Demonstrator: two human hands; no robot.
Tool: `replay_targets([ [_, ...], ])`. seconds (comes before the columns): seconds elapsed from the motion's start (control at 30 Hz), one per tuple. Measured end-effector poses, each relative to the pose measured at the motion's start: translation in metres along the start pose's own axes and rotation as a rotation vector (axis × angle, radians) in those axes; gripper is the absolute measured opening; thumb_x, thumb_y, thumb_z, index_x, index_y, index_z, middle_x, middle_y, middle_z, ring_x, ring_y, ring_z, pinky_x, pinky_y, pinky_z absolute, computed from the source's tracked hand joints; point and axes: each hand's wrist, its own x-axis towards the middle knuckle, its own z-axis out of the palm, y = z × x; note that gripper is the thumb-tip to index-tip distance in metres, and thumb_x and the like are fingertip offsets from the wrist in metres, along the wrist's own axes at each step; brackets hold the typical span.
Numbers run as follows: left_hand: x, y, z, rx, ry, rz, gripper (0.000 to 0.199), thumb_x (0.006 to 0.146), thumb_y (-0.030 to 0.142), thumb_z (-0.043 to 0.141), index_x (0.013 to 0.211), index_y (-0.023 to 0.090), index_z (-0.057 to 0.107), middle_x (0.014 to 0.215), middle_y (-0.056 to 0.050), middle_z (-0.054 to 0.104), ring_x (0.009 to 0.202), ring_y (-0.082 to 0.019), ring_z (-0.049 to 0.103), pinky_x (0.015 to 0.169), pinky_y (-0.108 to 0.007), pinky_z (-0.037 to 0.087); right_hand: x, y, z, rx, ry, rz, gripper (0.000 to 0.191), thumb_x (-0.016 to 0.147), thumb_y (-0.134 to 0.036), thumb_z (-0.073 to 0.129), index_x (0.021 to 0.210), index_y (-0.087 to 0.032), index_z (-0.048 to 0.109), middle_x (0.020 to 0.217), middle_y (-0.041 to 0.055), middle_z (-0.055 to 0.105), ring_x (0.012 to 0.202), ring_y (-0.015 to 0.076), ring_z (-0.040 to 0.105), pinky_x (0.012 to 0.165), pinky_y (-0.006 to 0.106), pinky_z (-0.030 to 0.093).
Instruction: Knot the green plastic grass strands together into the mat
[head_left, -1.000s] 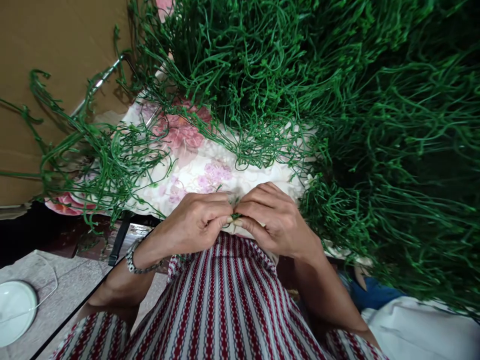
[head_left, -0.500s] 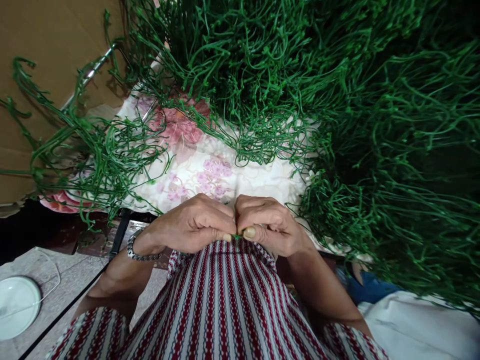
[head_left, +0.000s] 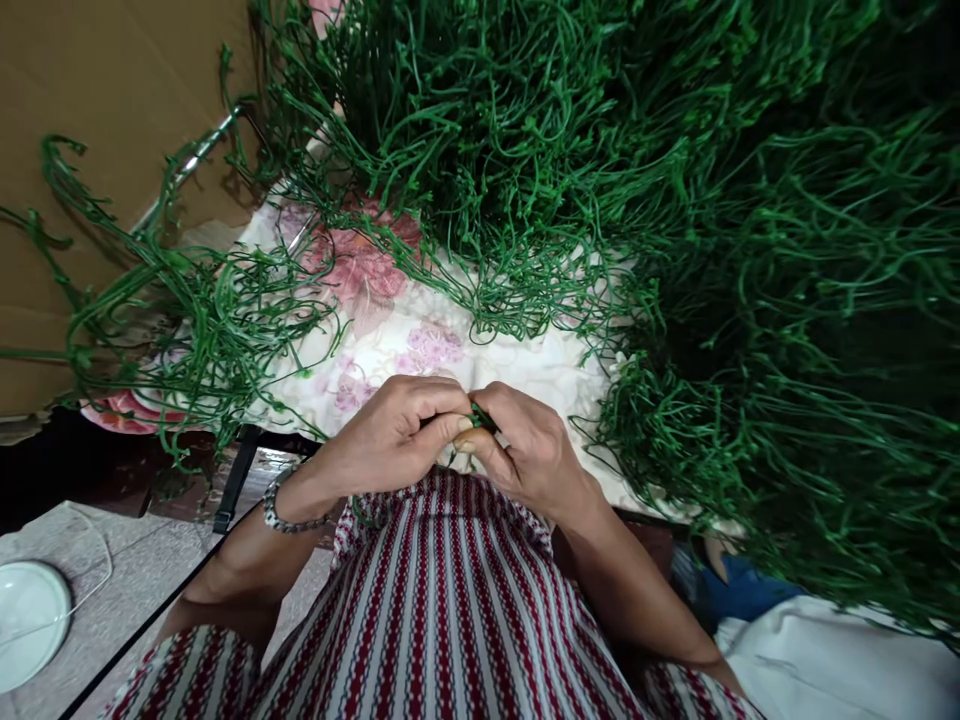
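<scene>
On my feed, the left hand [head_left: 397,435] and the right hand [head_left: 529,440] meet at the near edge of the flowered cloth [head_left: 517,365], both pinching a small green piece [head_left: 482,416] between thumbs and fingers, which hide most of it. I judge it light, springy and bendy, perhaps plastic, like the big heap of stems [head_left: 570,150] covering the cloth's far edge and right side. Its fine tips could snap under a hard twist, so I'd hold it by the thicker part, fingertips only. The smaller bunch [head_left: 225,310] at the cloth's left edge looks tangled; a single stem there is best gripped near its end.
</scene>
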Motion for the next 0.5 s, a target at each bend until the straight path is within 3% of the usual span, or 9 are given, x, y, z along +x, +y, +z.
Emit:
replay_targets([
  [0.27,-0.002,0.006,-0.019,0.45,-0.355,0.171,0.021,0.073,0.003,0.035,0.06,0.016,0.045,0.059,0.002,0.042,0.055,-0.01,0.036,0.054,-0.026,0.026,0.001,0.005,-0.02,-0.097,-0.398,-0.139,0.02,0.089,-0.024,0.038,0.07,-0.018,0.042,0.061,-0.0013,0.046,0.053,0.0099,0.04,0.055,0.024,0.033],
  [0.37,-0.002,0.008,-0.02,0.486,-0.485,0.23,0.019,0.071,0.005,0.036,0.061,0.017,0.047,0.06,0.002,0.047,0.055,-0.011,0.039,0.053,-0.027,0.027,0.0,0.003,-0.024,-0.042,-0.509,-0.177,0.022,0.088,-0.022,0.038,0.067,-0.018,0.042,0.06,-0.0013,0.047,0.055,0.01,0.044,0.056,0.024,0.034],
  [0.5,-0.002,0.007,-0.021,0.423,-0.565,0.292,0.018,0.065,0.002,0.037,0.056,0.016,0.044,0.058,0.002,0.047,0.053,-0.01,0.038,0.051,-0.026,0.027,0.001,0.003,-0.031,-0.008,-0.605,-0.209,0.02,0.085,-0.013,0.04,0.066,-0.018,0.044,0.06,-0.0016,0.049,0.057,0.0097,0.046,0.057,0.024,0.035],
])
